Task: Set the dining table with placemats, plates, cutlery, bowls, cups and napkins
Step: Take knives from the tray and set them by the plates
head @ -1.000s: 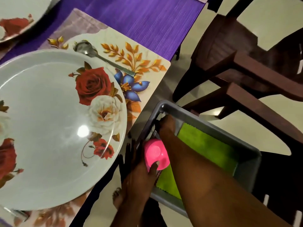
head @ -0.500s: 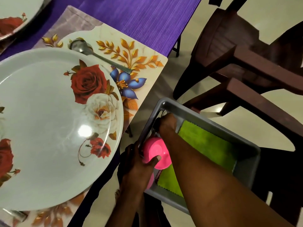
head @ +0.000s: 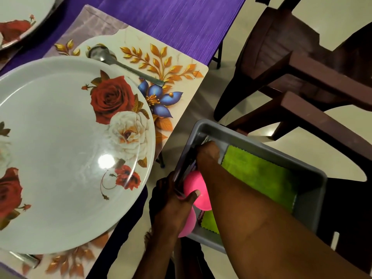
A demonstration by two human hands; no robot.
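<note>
A white plate with roses [head: 60,150] lies on a floral placemat [head: 181,77] on the purple table, with a steel spoon [head: 120,63] beside its far rim. A grey bin [head: 310,184] sits below the table's edge, holding green napkins [head: 259,174] and pink bowls [head: 195,188]. My left hand [head: 173,204] grips the bin's near wall, thumb against a pink bowl. My right hand [head: 207,154] reaches into the bin's far corner among cutlery; its fingers are hidden.
A second rose plate [head: 18,27] shows at the top left. Dark brown chairs [head: 302,73] stand to the right of the table on a pale tiled floor. Another utensil handle [head: 26,260] pokes out under the plate's near rim.
My left hand has slid up from under the pink bowl onto the bin's wall. My right hand stays in the bin's far corner. The view has shifted slightly.
</note>
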